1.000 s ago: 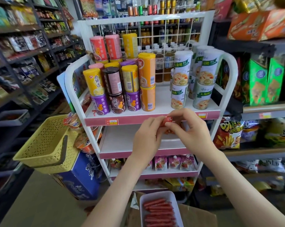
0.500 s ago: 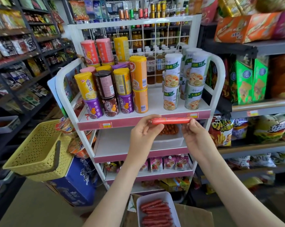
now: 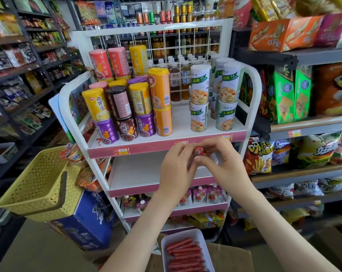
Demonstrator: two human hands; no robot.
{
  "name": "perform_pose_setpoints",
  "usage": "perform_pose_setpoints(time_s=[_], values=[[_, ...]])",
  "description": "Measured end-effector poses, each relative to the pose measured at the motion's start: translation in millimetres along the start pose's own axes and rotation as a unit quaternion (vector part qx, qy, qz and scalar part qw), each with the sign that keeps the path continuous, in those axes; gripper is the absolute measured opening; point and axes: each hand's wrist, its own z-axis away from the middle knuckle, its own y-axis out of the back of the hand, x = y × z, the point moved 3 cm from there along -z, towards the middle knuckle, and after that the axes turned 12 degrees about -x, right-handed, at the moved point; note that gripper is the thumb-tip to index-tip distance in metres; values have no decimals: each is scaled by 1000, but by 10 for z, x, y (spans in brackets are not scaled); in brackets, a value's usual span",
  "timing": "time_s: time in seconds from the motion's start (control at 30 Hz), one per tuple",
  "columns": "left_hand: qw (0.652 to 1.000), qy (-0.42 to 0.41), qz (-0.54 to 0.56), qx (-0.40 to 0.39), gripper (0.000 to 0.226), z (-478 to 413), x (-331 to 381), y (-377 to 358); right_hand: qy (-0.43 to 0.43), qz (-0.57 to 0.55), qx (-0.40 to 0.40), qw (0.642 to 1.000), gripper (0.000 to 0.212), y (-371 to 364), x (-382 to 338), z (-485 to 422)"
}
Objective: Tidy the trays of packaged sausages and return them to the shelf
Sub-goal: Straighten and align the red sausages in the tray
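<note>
Head view: two hands seemingly pinch one sausage.

I see one red wrapped sausage held end-on before the middle shelf; lower down, a white tray carries more sausages side by side.

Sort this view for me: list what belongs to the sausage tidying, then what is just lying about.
Job in hand:
packaged sausage, pinched between left hand and right hand
white tray of sausages, low in view
white rack's middle shelf

Lying about:
stacked porridge cans
yellow basket
blue carton
red snack bag
</note>
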Motion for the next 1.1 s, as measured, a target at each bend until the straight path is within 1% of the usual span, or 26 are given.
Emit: perform_pose_setpoints(time_s=[0.1,0.2,0.23,0.3,0.37,0.43,0.53,0.6,0.67,0.73,0.77,0.8,0.83,0.9,0.93,0.97,1.0,1.03,1.1], values=[[1000,-1,0,1,24,-10,-7,-11,9,26,22,999,42,7,-21,-23],[999,1,31,-19,26,-7,-23,-15,16,47,34,998,42,-1,-3,-31],[998,5,50,-34,28,3,-37,-14,10,24,38,999,42,-3,4,-28],[994,20,79,-73,31,43,-72,-5,-24,-92,51,994,39,15,27,-29],[986,67,108,-111,29,120,-147,0,-61,-213,87,971,31,58,96,-50],[972,128,156,-121,22,207,-222,9,-107,-305,126,938,25,84,245,-74],[962,163,207,-70,22,277,-249,63,-165,-437,142,873,21,9,525,-67],[942,197,269,-24,19,303,-236,88,-197,-502,137,831,21,-80,690,-37],[905,234,355,21,18,328,-221,92,-219,-537,121,806,21,-173,802,-9],[876,252,407,50,19,351,-218,86,-236,-545,99,798,19,-262,878,20],[871,254,417,56,19,357,-218,86,-244,-539,85,802,18,-304,910,37],[874,249,414,58,20,364,-227,81,-256,-519,69,813,17,-344,949,56],[884,239,398,57,20,372,-241,77,-272,-479,52,833,17,-375,982,74],[926,199,318,48,18,395,-293,59,-302,-329,12,895,19,-391,1029,102],[953,167,251,38,14,406,-323,49,-298,-243,-8,923,26,-384,1029,109],[976,131,175,22,14,411,-342,33,-274,-173,-32,946,35,-379,991,101],[990,96,106,6,19,418,-358,5,-231,-122,-60,963,43,-381,923,87],[996,67,57,-8,25,431,-375,-32,-178,-83,-91,976,47,-402,837,67],[999,34,9,-16,27,459,-382,-95,-79,-4,-133,988,46,-487,726,69]])
